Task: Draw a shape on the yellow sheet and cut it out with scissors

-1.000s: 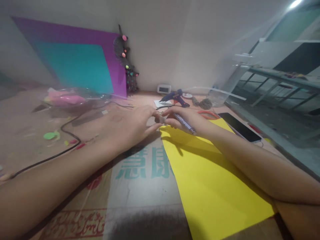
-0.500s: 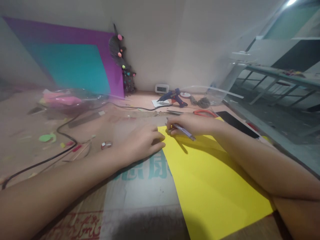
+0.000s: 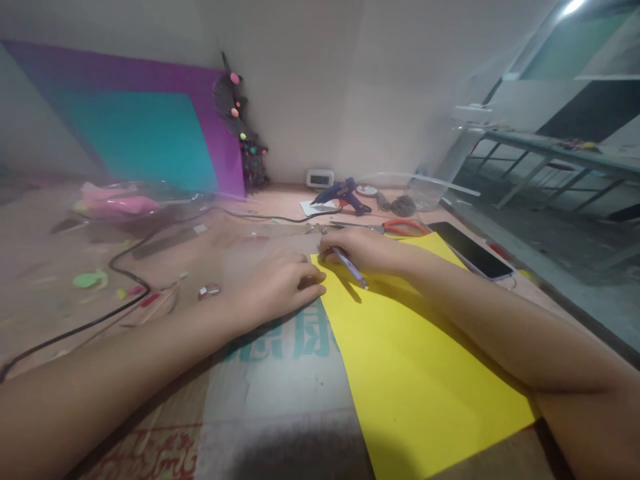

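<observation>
A yellow sheet of paper point(image 3: 415, 373) lies at a slant on printed cardboard point(image 3: 280, 393). My right hand point(image 3: 353, 248) is closed around a purple pen point(image 3: 351, 268) over the sheet's far left corner. The pen leans back toward me, and its tip is hidden by my fingers. To the left, my left hand point(image 3: 285, 283) rests palm down on the cardboard. Its thumb and forefinger are apart and touch the sheet's left edge near that corner, with nothing gripped between them.
Behind my hands lie orange-handled scissors point(image 3: 405, 228), a blue glue gun point(image 3: 343, 195), a small digital clock point(image 3: 320, 179) and a phone point(image 3: 470, 250). A black cable point(image 3: 125, 267) curves across the left side among scraps. A purple and teal board point(image 3: 145, 133) leans on the wall.
My right hand has moved slightly left toward the sheet's corner, and the pen has tilted more steeply toward me. My left hand stays at the sheet's edge. The whole view has shifted slightly.
</observation>
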